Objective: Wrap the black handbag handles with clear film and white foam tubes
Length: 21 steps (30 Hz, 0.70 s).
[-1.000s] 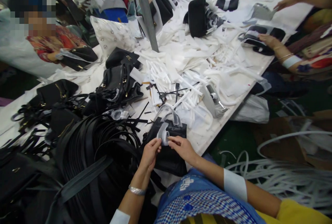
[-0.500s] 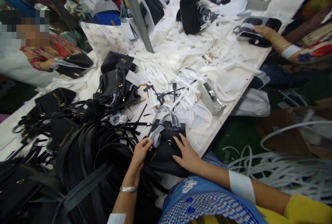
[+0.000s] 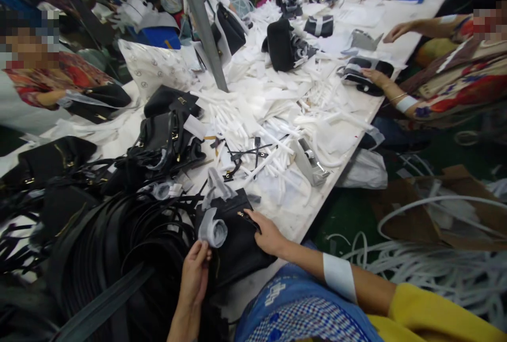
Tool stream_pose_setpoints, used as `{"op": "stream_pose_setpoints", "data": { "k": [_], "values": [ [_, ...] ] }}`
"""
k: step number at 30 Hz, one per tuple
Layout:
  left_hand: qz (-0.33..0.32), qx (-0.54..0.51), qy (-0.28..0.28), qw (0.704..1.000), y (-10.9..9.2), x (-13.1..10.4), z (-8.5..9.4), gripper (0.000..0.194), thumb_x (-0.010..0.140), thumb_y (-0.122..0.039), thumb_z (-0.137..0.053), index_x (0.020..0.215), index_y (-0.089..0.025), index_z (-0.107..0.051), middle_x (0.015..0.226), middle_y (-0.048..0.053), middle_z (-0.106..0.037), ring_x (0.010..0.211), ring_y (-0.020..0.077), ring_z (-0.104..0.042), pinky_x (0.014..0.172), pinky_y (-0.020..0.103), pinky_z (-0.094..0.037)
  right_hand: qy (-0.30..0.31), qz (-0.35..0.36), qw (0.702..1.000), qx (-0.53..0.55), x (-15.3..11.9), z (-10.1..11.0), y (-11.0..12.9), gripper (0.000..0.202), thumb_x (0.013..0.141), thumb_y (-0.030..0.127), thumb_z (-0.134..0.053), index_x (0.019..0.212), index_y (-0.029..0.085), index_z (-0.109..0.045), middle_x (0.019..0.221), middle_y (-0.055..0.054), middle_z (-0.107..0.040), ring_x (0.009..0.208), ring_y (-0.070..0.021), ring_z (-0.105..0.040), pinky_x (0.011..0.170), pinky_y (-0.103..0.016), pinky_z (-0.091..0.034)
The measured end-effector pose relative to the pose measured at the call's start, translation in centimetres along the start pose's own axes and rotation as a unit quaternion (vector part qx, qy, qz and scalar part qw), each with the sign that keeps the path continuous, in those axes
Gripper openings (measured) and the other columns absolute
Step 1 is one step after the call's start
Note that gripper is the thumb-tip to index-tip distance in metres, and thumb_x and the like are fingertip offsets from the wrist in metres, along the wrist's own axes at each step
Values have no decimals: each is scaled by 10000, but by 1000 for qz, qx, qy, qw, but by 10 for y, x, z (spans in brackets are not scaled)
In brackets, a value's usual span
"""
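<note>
A black handbag (image 3: 237,252) lies at the table's front edge, its handles (image 3: 217,190) wrapped in translucent plastic. My left hand (image 3: 195,270) pinches the end of a curled translucent plastic strip (image 3: 216,232) above the bag's left side. My right hand (image 3: 268,232) is closed on a narrow black strap (image 3: 251,222) at the bag's upper right. Small gold fittings show at the strap's end. The fingertips beneath the strap are hidden.
Black strips in a thick coil (image 3: 99,257) and several black bags (image 3: 158,130) crowd the left. White tubes and paper (image 3: 253,104) cover the middle, near a metal tape dispenser (image 3: 311,159). A grey post (image 3: 206,30) rises behind. Co-workers handle bags on both sides.
My left hand has drawn the plastic strip up and left, and it now hangs curled. My right hand has gone from lying spread on the bag to gripping the strap. The view has shifted.
</note>
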<state>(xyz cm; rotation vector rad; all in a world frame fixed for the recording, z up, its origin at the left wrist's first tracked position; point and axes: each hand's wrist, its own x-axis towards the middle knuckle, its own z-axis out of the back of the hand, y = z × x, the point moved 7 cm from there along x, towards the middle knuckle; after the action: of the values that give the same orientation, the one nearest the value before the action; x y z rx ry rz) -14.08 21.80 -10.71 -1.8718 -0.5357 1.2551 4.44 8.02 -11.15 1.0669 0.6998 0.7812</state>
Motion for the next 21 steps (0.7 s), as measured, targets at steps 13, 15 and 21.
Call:
{"op": "stream_pose_setpoints", "data": {
  "k": [13,15,21],
  "values": [
    [-37,-196,-132,971,22,-48,71,365,540,-247,-846,832,-147,-652,692,-56,-528,510,27,-424,450,123,-405,-12,-61,998,-33,90,41,-42,248,868,284,-498,984,160,-679,786,-55,-718,702,-174,-668,714,-304,-529],
    [-23,-189,-141,971,28,-59,77,376,526,-282,-854,817,-154,-653,654,-56,-516,498,35,-413,447,138,-399,-22,-20,995,-95,104,47,-44,204,832,205,-532,954,172,-692,827,-53,-725,760,-180,-669,756,-301,-518],
    [33,-138,-165,976,52,-89,88,412,461,-426,-869,677,-161,-638,464,-63,-430,424,34,-351,416,147,-315,87,94,949,-289,156,13,-24,240,871,163,-504,1020,168,-692,1009,-82,-709,955,-192,-637,867,-288,-459]
  ]
}}
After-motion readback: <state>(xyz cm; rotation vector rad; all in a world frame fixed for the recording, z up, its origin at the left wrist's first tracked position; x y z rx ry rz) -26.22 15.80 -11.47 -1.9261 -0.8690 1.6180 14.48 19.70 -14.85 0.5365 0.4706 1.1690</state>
